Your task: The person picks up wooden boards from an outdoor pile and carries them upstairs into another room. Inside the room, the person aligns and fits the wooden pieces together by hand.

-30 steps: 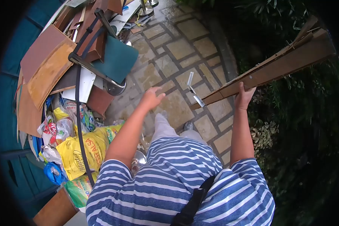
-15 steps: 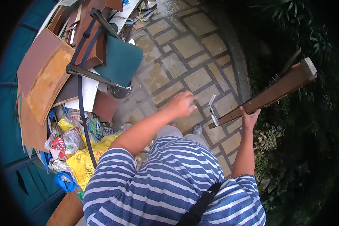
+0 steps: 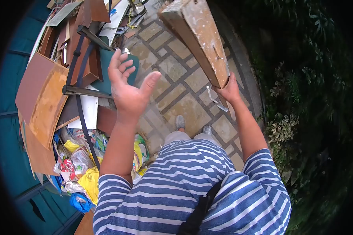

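Note:
My right hand (image 3: 229, 93) is wrapped round a long wooden beam (image 3: 208, 43), brown on one side and worn, pale and splintered on the other. The beam slants up and away from me, its far end at the top of the view. A thin bent metal piece (image 3: 217, 100) shows beside its lower end; whether it is fixed to the beam I cannot tell. My left hand (image 3: 127, 88) is raised with fingers and thumb apart, holding nothing. Behind it, lower down, are a dark green panel (image 3: 131, 68) and a dark metal bar (image 3: 86, 92) with black straps.
Broken boards (image 3: 37, 78) lean in a pile at the left against a blue-green wall (image 3: 6, 156). Stuffed plastic bags (image 3: 84, 156) lie below them. Stone paving (image 3: 172, 70) runs ahead, bordered by dark plants (image 3: 282, 125) at the right.
My right hand has swung the beam from pointing right to pointing ahead, its far end now nearer the middle. My left hand has moved left and opened upward.

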